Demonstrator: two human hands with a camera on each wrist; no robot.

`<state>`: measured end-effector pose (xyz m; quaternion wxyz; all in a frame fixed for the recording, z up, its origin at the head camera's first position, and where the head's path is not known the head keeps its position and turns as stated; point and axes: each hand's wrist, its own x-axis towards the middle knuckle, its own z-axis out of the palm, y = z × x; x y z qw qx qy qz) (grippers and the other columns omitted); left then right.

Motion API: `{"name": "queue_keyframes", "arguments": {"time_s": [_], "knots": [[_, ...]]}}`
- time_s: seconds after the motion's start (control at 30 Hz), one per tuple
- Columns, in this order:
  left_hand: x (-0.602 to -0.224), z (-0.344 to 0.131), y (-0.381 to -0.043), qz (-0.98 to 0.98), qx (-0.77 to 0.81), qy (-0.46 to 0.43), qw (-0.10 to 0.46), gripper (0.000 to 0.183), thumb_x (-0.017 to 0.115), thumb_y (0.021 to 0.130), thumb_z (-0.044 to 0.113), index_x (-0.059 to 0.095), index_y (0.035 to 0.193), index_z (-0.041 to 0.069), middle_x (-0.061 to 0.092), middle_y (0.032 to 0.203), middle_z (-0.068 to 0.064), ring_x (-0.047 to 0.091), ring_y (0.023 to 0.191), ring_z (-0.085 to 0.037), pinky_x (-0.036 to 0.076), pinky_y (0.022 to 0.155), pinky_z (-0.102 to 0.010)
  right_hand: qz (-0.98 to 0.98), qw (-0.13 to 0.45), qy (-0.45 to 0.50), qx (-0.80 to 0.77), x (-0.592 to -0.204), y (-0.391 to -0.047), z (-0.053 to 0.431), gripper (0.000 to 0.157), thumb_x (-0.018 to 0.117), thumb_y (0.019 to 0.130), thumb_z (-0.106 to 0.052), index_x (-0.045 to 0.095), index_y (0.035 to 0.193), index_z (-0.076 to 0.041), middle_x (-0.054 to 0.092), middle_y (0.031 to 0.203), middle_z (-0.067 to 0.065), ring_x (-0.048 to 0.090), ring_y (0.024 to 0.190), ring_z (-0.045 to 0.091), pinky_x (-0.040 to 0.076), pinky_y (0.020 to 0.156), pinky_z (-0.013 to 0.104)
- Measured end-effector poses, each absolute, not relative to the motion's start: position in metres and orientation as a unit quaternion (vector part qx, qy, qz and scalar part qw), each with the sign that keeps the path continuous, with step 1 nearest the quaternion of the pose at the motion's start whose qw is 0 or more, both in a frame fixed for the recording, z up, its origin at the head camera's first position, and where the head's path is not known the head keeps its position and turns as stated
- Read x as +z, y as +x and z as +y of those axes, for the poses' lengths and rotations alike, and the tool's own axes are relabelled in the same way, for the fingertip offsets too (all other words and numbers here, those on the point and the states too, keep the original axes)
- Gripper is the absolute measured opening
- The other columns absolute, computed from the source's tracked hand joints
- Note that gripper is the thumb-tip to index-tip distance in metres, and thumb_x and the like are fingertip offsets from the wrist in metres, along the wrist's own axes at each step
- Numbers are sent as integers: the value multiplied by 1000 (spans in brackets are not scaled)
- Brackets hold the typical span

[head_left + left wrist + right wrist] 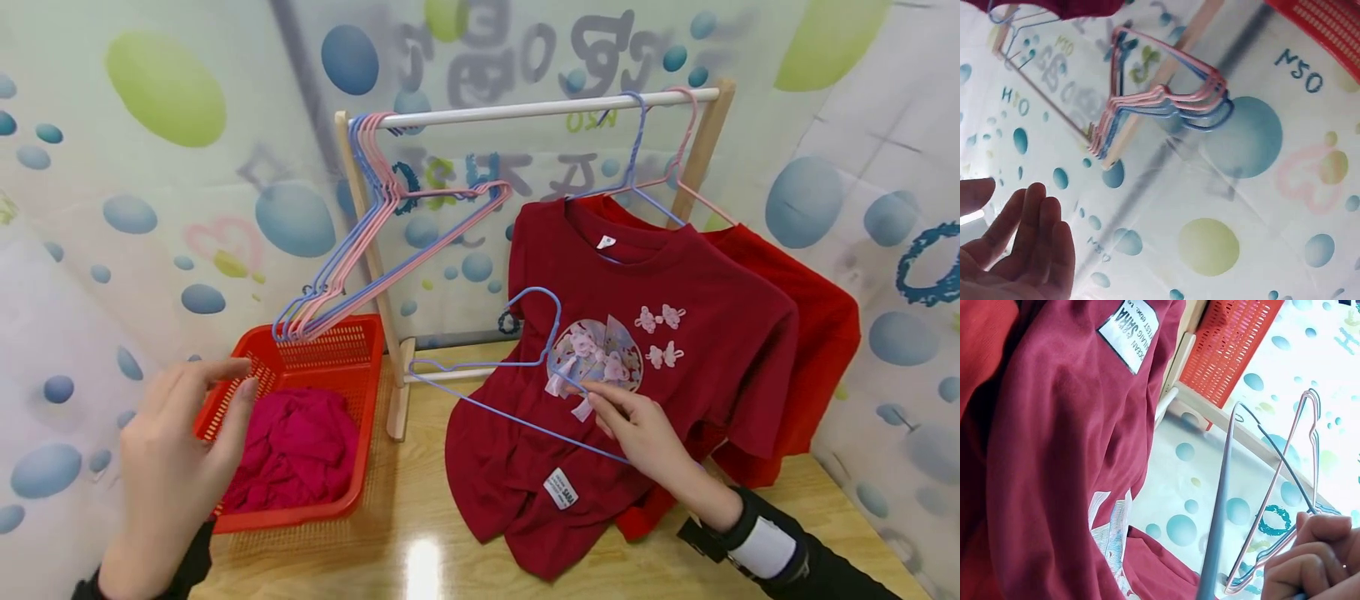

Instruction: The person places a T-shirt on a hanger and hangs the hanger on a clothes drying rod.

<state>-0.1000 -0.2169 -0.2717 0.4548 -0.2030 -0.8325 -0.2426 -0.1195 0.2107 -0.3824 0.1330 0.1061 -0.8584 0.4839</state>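
My right hand pinches a blue clothes hanger by one shoulder, in front of the hanging shirts; its hook points up and its far end reaches left. Nothing is in my left hand, raised beside the red basket, thumb and fingers apart. The left wrist view shows that hand's relaxed fingers. Crumpled magenta cloth lies in the basket. A dark red T-shirt with a printed picture hangs on a blue hanger at the rack's right end. Behind it hangs a brighter red garment on a pink hanger.
A rack with a white rail and wooden posts stands on the wooden table. Several pink and blue hangers hang at its left end. Behind it is a dotted curtain.
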Motion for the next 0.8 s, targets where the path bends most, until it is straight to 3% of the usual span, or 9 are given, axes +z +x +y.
{"name": "queue_keyframes", "arguments": {"time_s": [0.1, 0.2, 0.33, 0.43, 0.63, 0.8], "knots": [[-270, -235, -122, -853, -198, -245, 415, 18, 71, 79, 5, 66, 95, -3, 64, 89, -12, 56, 86, -27, 36, 83, -17, -855, 141, 116, 485, -382, -119, 209, 27, 57, 97, -15, 68, 117, -1, 42, 59, -6, 38, 53, 5, 32, 48, 24], [-278, -252, -147, -882, -156, -285, 341, 20, 76, 75, 3, 65, 92, 2, 63, 86, -5, 57, 83, -22, 43, 75, -28, -854, 142, 117, 487, -381, -118, 207, 26, 57, 97, -15, 68, 116, -1, 42, 58, -5, 38, 53, 5, 32, 48, 24], [-300, -271, -180, -919, -100, -328, 193, 19, 78, 75, 7, 64, 87, 8, 60, 80, 2, 58, 76, -17, 49, 65, -35, -854, 130, 113, 490, -382, -117, 206, 27, 57, 97, -15, 68, 116, -1, 43, 59, -5, 39, 53, 6, 32, 48, 24], [-324, -283, -203, -936, -80, -333, 81, 21, 78, 76, 11, 64, 90, 7, 61, 82, 1, 60, 76, -19, 50, 67, -37, -855, 128, 109, 491, -382, -116, 208, 26, 57, 97, -16, 69, 116, -3, 43, 59, -4, 40, 53, 7, 33, 48, 24], [-375, -298, -222, -949, -36, -309, -50, 59, 83, 70, 19, 59, 116, -8, 62, 99, -21, 58, 91, -37, 48, 79, -47, -853, 127, 113, 494, -382, -114, 210, 27, 56, 98, -19, 68, 116, -4, 43, 59, -4, 41, 53, 8, 34, 49, 25], [-394, -296, -216, -956, 0, -271, -109, 83, 86, 65, 28, 51, 133, -4, 58, 97, -22, 55, 92, -40, 48, 80, -52, -854, 125, 116, 492, -382, -113, 211, 28, 54, 99, -20, 68, 118, -4, 43, 58, -5, 39, 52, 7, 33, 49, 25]]}}
